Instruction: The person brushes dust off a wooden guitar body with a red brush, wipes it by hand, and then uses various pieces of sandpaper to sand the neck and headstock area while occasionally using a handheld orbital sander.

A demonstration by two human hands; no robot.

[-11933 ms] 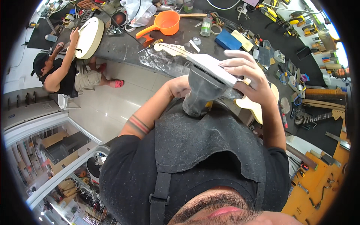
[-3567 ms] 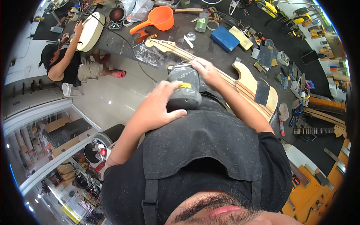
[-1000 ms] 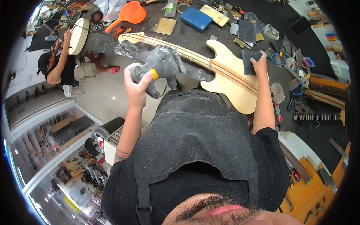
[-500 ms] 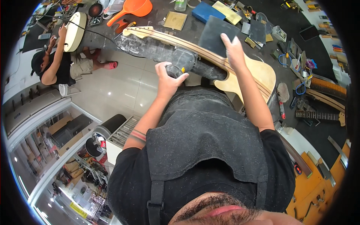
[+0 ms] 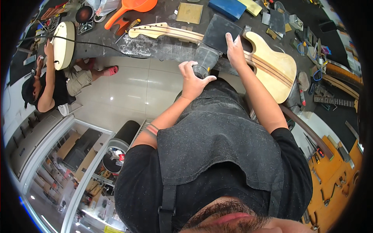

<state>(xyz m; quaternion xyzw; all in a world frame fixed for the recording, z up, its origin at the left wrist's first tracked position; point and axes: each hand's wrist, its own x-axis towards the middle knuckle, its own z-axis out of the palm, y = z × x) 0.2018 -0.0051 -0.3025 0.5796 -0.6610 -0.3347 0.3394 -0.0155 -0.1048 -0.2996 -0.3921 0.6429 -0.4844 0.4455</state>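
My left hand (image 5: 194, 79) is closed round the ribbed, round end of a dusty dark-grey tool (image 5: 209, 58), whose exact kind I cannot make out. The tool's far end meets a flat black sheet (image 5: 221, 31) lying over the neck of a pale wooden electric guitar (image 5: 278, 64). My right hand (image 5: 236, 52) grips the sheet's right edge, fingertips on top. The guitar's unfinished headstock (image 5: 149, 30) points left, and its body, with dark stripes down the middle, rests right of my right forearm.
An orange scoop (image 5: 132, 9), a tan sanding sheet (image 5: 189, 13) and a blue block (image 5: 227, 8) lie along the bench's back. Brush (image 5: 303, 83) and guitar necks (image 5: 334, 101) are at right. At far left another person (image 5: 42, 83) handles a cream guitar body (image 5: 64, 46).
My left hand and the grey tool have moved right, the tool now tilted up toward the sheet. The black sheet has come nearer, over the guitar neck. My view has shifted slightly.
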